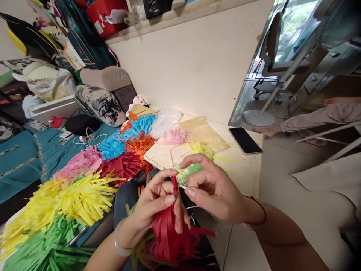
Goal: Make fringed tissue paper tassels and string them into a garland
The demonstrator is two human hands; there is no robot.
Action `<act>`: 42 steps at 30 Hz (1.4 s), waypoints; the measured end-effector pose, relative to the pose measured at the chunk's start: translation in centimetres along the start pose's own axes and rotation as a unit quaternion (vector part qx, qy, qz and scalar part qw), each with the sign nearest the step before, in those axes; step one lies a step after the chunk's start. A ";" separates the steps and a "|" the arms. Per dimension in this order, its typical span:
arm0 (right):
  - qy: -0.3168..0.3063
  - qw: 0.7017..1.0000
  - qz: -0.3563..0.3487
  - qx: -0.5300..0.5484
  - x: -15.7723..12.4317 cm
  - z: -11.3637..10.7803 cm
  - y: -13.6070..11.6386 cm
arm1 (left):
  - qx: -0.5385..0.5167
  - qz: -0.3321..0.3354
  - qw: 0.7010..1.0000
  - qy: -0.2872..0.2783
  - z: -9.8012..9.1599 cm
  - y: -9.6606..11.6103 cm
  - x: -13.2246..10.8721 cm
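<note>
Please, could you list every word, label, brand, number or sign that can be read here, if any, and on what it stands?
No text can be read with certainty.
White plastic bag: lettering, too blurred to read.
Red box: white label, too small to read.
Smartphone: dark screen, no text visible.
Red fringed tassel in the left hand: no lettering visible.

Tassel [169,241] was deep red. Fringe bundles [87,197] showed yellow, green, pink, blue, orange, red. Cushion [103,107] bore dark print on pale ground.
</note>
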State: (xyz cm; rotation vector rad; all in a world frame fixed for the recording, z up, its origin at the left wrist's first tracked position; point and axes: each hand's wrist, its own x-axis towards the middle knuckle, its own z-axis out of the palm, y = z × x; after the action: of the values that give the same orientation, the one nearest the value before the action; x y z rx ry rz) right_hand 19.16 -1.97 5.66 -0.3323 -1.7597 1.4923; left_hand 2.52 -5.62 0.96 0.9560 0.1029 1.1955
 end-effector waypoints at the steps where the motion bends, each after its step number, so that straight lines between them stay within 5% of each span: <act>1: 0.002 1.000 -0.005 -0.002 0.0 0.1 0.1 | -0.001 -0.001 1.000 -0.002 0.0 0.0 0.0; 35: -0.024 0.995 -0.078 -0.049 -0.2 0.3 0.4 | 0.024 -0.019 0.999 0.012 0.5 0.3 -0.7; 42: -0.030 0.997 -0.058 -0.041 -0.4 0.5 0.4 | 0.045 -0.032 0.997 0.058 1.2 0.7 -0.6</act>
State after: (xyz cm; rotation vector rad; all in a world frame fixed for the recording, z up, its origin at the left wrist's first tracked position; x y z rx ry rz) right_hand 18.94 -2.44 5.14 -0.2256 -1.8588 1.3630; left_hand 2.42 -6.82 1.93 0.9542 0.2789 1.1953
